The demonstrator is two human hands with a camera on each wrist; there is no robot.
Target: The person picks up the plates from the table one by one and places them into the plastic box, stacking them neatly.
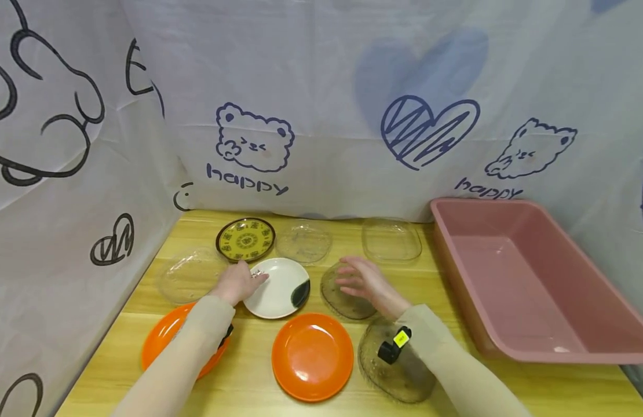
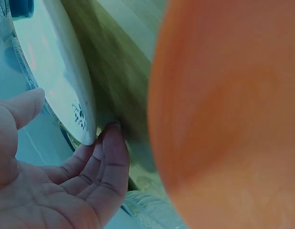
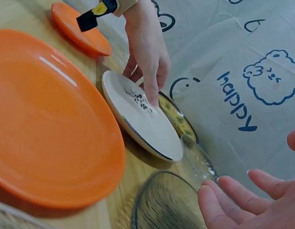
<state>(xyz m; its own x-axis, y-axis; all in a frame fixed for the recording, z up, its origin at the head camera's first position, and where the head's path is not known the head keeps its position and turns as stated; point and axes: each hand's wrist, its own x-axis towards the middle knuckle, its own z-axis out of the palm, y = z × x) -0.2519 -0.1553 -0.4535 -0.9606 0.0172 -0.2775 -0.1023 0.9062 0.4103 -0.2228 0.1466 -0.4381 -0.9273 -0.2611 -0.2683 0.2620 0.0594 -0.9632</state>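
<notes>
A white plate (image 1: 274, 289) with a dark leaf-like patch and a small flower print lies mid-table. At its left rim is my left hand (image 1: 237, 284), thumb over the top face and fingers curled at the underside of the edge, pinching it. In the left wrist view those fingers (image 2: 111, 164) meet the rim. My right hand (image 1: 365, 282) hovers above a grey glass plate (image 1: 347, 306), fingers spread and relaxed, holding nothing. The right wrist view shows its fingertips (image 3: 223, 188) near that glass plate (image 3: 161, 205).
Orange plates (image 1: 312, 356) stand in front and at left. A patterned yellow plate (image 1: 245, 239) and clear plates (image 1: 391, 240) line the back. Another grey glass plate (image 1: 391, 379) lies under the right forearm. A deep pink basin (image 1: 464, 284) occupies the right side; printed cloth (image 1: 321, 162) hangs behind.
</notes>
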